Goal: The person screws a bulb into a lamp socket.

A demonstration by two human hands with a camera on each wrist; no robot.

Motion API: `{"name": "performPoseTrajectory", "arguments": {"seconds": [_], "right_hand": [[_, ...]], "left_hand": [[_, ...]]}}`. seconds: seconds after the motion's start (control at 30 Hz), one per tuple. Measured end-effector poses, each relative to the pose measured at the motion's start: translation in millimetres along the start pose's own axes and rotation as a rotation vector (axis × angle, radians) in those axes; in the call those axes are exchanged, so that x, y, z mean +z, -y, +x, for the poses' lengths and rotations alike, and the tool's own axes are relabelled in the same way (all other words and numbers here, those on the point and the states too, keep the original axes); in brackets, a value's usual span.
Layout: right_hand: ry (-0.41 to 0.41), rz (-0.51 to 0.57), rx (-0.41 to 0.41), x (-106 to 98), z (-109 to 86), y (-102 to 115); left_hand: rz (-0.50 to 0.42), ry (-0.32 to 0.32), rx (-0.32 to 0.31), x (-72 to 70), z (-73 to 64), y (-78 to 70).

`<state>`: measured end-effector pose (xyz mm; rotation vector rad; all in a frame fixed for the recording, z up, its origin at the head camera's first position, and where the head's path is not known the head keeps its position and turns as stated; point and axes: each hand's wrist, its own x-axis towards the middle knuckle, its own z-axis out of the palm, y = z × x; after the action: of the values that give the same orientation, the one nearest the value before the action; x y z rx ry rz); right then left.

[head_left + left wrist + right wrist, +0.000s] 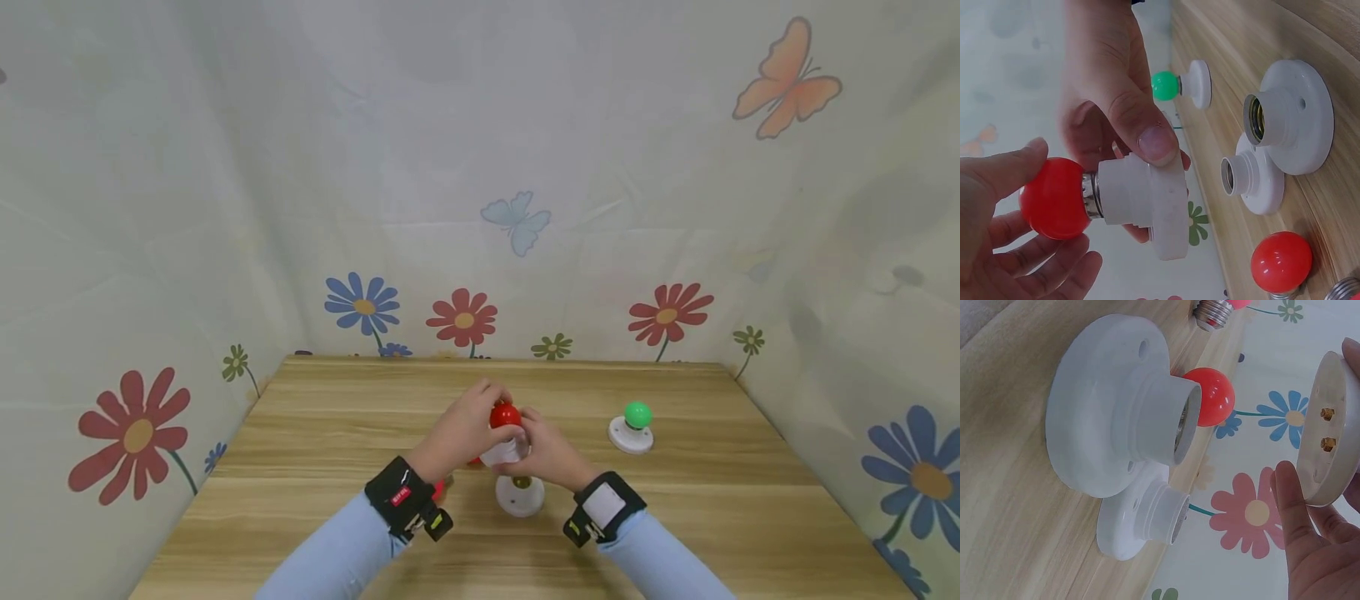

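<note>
My left hand (468,427) grips a round red bulb (1054,197) by its globe, fingers curled about it. The bulb's metal base is partly inside the collar of a white lamp holder (1169,203). That lamp holder is gripped by my right hand (552,454), with the thumb across its round base. Both are held in the air above the table. In the right wrist view, two brass screws (1327,429) show on the lamp holder's underside. How deep the bulb sits in the collar is partly hidden.
Two bulbless lamp holders, a nearer one (1294,119) and a farther one (1257,181), stand on the wooden table (337,533). Beside them lie loose red bulbs (1282,262). A green bulb (637,414) sits in another holder (630,439) to the right. A flowered curtain (420,208) hangs behind.
</note>
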<state>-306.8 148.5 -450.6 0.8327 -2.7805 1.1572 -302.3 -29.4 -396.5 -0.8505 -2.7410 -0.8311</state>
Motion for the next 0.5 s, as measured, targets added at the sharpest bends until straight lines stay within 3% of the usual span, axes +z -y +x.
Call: {"name": "performPoseTrajectory", "arguments": {"seconds": [0.33,0.5], "right_hand": [[-0.003,0.032,-0.026,2.8,-0.1,-5.2],[-0.009,0.022,-0.035,3.3,-1.4,-3.8]], "left_hand": [[-0.06,0.101,0.014,-2.5,-2.1,1.3],[-0.098,0.105,-0.016,-1.9,-3.0,1.4]]}}
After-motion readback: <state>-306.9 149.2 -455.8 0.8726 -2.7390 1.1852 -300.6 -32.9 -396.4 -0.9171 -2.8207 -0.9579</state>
